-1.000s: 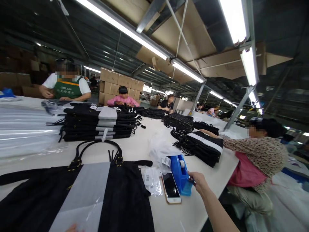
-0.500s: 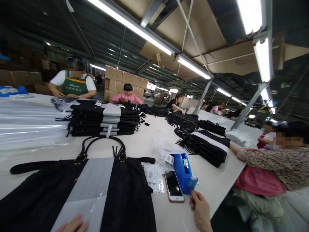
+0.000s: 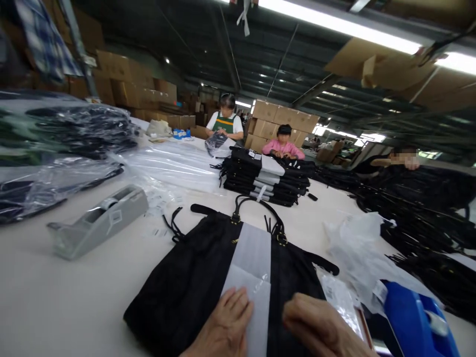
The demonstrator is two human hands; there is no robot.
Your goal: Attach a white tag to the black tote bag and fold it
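A black handbag [image 3: 186, 282] lies flat before me with its handles pointing away. A band of thin white packing sheet [image 3: 253, 248] runs lengthwise over its middle, one layer overlapping another. My left hand [image 3: 226, 322] rests flat on this band near the bag's lower part, fingers stretched out. Just right of the band, my right hand [image 3: 320, 322] is over the bag with its fingers curled together; whatever they pinch, if anything, is hidden. To the right stand a blue tape dispenser [image 3: 412, 317] and a partly covered phone [image 3: 364, 327].
A grey tape dispenser [image 3: 100, 218] sits at left, near bagged goods [image 3: 67, 134]. Behind the handbag rises a stack of wrapped black bags [image 3: 267, 173]. Clear plastic [image 3: 353, 238] and more black bags [image 3: 427, 198] lie at right. Co-workers sit or stand across the table.
My right hand has left the blue dispenser's front end and come over the handbag. My left hand still lies on the white band. The view has swung left.
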